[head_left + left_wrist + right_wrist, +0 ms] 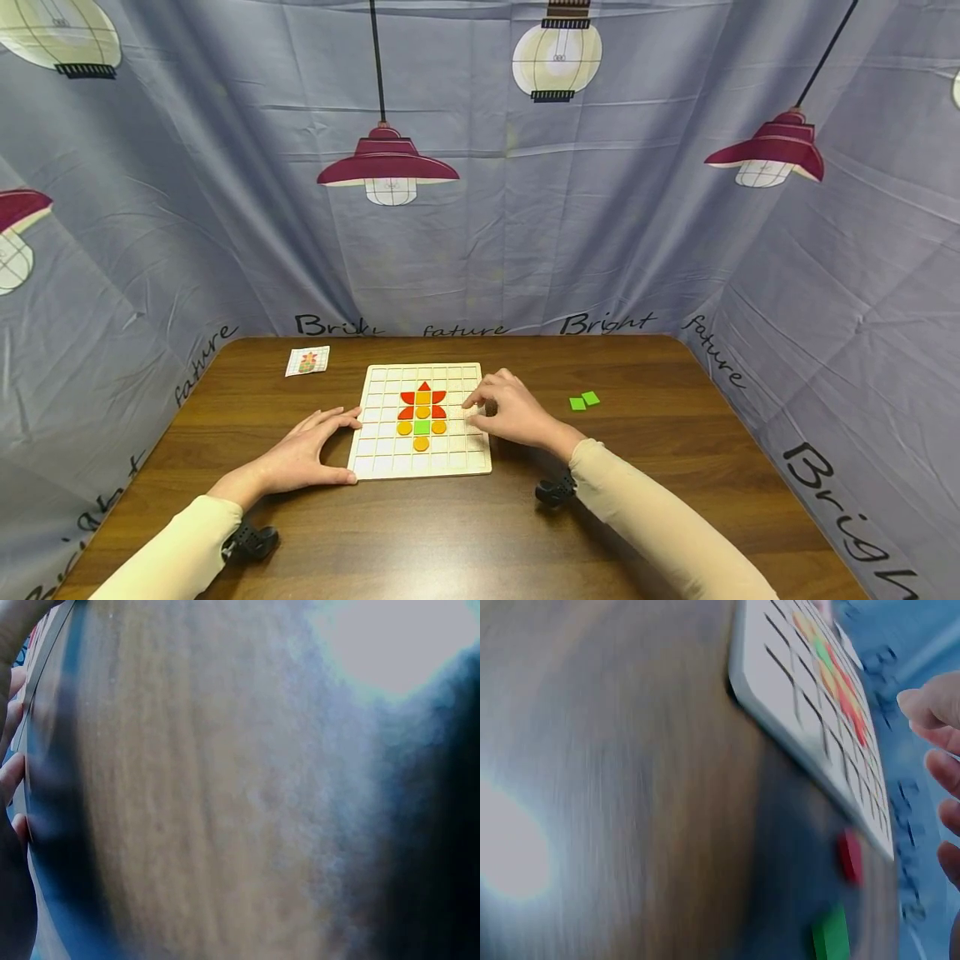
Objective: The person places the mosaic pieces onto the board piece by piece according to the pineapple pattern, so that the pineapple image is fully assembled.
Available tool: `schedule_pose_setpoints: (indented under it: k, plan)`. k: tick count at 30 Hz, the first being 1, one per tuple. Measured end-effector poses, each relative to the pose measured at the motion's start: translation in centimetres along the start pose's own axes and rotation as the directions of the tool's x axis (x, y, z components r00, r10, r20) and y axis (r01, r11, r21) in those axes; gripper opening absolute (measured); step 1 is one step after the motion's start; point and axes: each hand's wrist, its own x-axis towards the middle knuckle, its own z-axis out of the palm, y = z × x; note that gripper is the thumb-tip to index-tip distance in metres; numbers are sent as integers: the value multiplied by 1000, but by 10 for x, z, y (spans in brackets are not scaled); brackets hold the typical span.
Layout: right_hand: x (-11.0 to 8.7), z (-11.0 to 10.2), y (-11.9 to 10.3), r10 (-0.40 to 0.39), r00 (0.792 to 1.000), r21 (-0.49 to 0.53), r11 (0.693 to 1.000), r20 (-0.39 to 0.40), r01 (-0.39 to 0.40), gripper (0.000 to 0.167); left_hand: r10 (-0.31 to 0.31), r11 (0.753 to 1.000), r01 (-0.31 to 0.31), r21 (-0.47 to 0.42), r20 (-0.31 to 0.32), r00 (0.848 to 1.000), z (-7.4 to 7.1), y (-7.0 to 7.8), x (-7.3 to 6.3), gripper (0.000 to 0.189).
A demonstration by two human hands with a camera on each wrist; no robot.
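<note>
Red pieces [438, 397] mid-frame, likely skewed by any graze from loosely curved, empty-looking right hand [513, 408] or shove from spread left hand [302, 457]!

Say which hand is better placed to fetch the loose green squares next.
Likely the right hand: it is at the right edge of the board, nearer the green squares, while the left hand touches the left edge.

Board [363, 467], left: my left hand [302, 454] blocks.
Board, right: my right hand [516, 412], red piece [850, 857] obstruct.
Table [420, 533], front: room to pass.
Table, right: green squares [577, 404] obstruct.
Rear: curtain [480, 258] bounds reach.
</note>
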Motion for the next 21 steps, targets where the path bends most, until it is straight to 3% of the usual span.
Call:
schedule_pose_setpoints:
  k: [7,11,21]
  plan:
    - [-33,-35,38,162,987,94,982,23,-163,31,6,1000,-6,15,6,1000,0,0,1,78]
    - [-49,-45,53,204,978,93,974,45,-207,35,5,1000,-6,16,9,1000,0,1,0,79]
    - [-68,-45,74,125,991,-87,989,51,-120,34,-8,1000,7,15,15,1000,-2,5,1,80]
